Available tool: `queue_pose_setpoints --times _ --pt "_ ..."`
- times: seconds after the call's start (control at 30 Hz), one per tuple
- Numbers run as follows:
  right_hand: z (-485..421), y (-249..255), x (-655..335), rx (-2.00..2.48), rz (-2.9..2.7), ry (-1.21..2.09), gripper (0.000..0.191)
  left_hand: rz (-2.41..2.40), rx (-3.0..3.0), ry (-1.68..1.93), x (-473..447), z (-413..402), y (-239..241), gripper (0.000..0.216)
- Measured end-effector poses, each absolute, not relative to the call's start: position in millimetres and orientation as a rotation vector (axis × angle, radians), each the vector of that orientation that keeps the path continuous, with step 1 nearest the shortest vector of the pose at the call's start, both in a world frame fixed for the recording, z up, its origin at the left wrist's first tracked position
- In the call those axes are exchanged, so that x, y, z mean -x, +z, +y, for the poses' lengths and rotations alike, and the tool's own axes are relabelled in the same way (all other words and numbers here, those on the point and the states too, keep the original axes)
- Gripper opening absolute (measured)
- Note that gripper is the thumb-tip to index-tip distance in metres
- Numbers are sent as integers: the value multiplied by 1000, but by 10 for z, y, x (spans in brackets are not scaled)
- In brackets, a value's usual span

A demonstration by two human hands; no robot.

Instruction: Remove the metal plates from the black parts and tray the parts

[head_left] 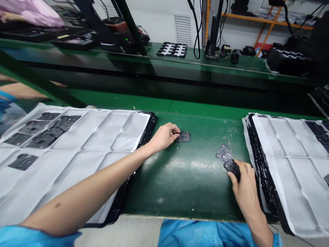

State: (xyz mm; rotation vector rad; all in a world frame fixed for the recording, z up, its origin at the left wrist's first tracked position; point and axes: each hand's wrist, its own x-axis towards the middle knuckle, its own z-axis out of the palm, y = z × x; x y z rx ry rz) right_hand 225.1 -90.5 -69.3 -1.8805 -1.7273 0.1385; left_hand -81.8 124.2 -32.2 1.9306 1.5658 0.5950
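Note:
My left hand (166,136) pinches the left end of a flat dark plastic plate (183,137) with small cut-outs, low over the green bench. On the right, my right hand (245,185) grips a similar dark plate (232,168) between thumb and fingers. Just beyond it lie more overlapping plates (223,151), partly covered by the held one; I cannot tell whether the hand holds these too. To my left, a tray lined with white sheet (95,130) bears several dark plates (46,139) in its far-left compartments.
A stack of black trays topped with white sheet (282,168) stands at the right, with dark parts at its far edge. Behind the green bench (185,192) runs a dark channel (180,82). Another person's arm (23,90) reaches in at left, beside a slanted green post (41,79).

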Motion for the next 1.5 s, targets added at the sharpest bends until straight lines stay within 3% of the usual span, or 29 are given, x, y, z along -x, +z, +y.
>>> queue_pose_setpoints --times 0.2,0.33,0.47,0.6,0.8,0.97,1.13,1.33,1.5 --pt "-924 -604 -2312 1859 -1663 169 27 1532 -1981 638 710 982 -76 9" --pt "-930 -359 -2141 1686 -1633 517 22 1255 -1869 626 355 329 117 24" --pt "-858 -140 -1898 1465 -1591 890 26 1036 -1615 558 34 -219 143 20" --pt "-838 -110 -1862 1432 -1374 987 24 1070 -1373 656 -33 -402 35 30" --pt "-971 -175 -1893 1235 -1056 1382 29 1071 -1128 775 -70 -520 -48 29" --pt "-971 -107 -1905 1261 -1079 1327 31 1036 -1196 688 -31 -455 -2 27" --pt "-851 -62 -1936 1405 -1255 1120 19 936 -1289 616 28 -320 73 25" --pt "-848 -198 -1764 1312 -903 1297 38 996 -1309 661 -21 -423 -53 22" --pt "-905 -154 -1750 1342 -1012 1275 31 1026 -1621 673 35 -444 -3 26"
